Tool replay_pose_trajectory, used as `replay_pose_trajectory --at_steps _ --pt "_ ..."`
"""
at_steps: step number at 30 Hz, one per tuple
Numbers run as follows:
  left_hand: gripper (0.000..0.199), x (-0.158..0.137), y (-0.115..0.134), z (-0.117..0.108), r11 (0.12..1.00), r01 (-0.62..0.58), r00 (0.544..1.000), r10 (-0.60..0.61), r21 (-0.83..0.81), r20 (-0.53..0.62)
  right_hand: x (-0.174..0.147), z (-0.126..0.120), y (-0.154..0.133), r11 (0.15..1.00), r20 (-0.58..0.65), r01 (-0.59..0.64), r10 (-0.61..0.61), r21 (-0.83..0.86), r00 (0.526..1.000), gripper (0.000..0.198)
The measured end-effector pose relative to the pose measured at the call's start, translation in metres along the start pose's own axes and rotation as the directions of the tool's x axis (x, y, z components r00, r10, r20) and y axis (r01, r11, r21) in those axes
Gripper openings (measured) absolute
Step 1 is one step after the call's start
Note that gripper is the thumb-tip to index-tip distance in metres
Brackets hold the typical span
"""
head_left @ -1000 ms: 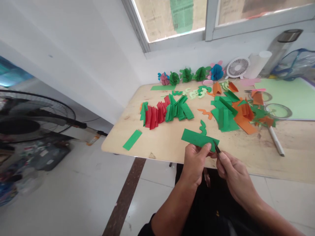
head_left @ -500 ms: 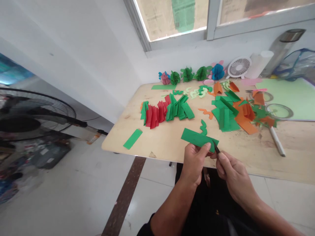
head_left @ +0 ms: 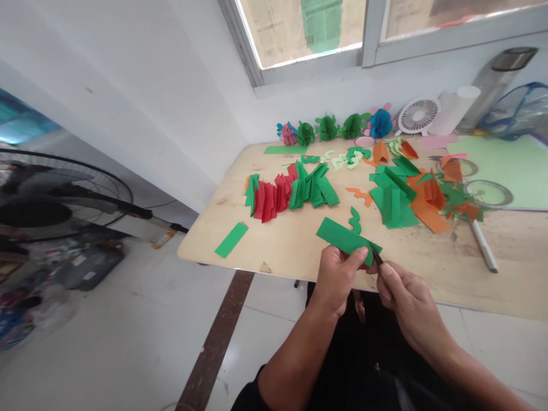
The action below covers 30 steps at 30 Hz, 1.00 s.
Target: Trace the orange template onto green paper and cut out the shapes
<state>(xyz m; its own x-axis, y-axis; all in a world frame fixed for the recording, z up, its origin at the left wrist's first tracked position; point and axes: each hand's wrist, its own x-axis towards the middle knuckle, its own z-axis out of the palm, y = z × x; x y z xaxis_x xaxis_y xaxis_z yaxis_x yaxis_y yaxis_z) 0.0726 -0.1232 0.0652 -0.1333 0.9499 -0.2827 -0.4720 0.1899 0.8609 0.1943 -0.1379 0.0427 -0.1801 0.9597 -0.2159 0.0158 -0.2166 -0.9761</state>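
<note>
My left hand [head_left: 340,271] pinches a strip of green paper [head_left: 340,235] near its right end, thumb on top. Closed around a pair of dark-bladed scissors [head_left: 377,255], my right hand [head_left: 402,288] keeps the blades at the strip's right end; the handles are hidden in the fingers. Just beyond the strip lies a wavy green cutout [head_left: 354,220], and past it an orange cutout [head_left: 360,196]. Off to the left, another green strip [head_left: 232,240] rests flat on the wooden table [head_left: 282,240].
Folded red papers [head_left: 270,200] and green papers [head_left: 314,188] stand mid-table. More green pieces [head_left: 394,200] and orange pieces [head_left: 426,200] lie right, beside tape rolls [head_left: 488,193] and a white marker [head_left: 483,246]. Paper figures [head_left: 327,128] and a small fan [head_left: 418,116] line the wall.
The left end of the green strip has tipped up slightly. Both hands stay in nearly the same place, and the scissors remain at the strip's right end.
</note>
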Motion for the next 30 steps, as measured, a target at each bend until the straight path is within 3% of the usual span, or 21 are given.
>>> replay_pose_trajectory --at_steps 12,22,30 --pt "0.017 -0.0027 -0.002 0.0003 0.998 -0.003 0.997 -0.001 -0.056 -0.071 -0.0018 0.0007 0.0026 1.0 -0.002 -0.017 0.017 0.017 1.0 0.042" --pt "0.017 -0.0011 -0.0018 -0.0032 1.0 -0.008 1.0 0.008 0.008 -0.015 -0.0018 -0.0019 0.0039 0.998 0.015 -0.048 0.047 0.049 0.999 0.038" --pt "0.018 -0.0012 -0.0042 -0.0057 1.0 -0.002 0.999 0.002 -0.012 -0.039 -0.0021 -0.0003 0.0014 0.999 0.0 -0.038 0.038 0.003 0.999 0.042"
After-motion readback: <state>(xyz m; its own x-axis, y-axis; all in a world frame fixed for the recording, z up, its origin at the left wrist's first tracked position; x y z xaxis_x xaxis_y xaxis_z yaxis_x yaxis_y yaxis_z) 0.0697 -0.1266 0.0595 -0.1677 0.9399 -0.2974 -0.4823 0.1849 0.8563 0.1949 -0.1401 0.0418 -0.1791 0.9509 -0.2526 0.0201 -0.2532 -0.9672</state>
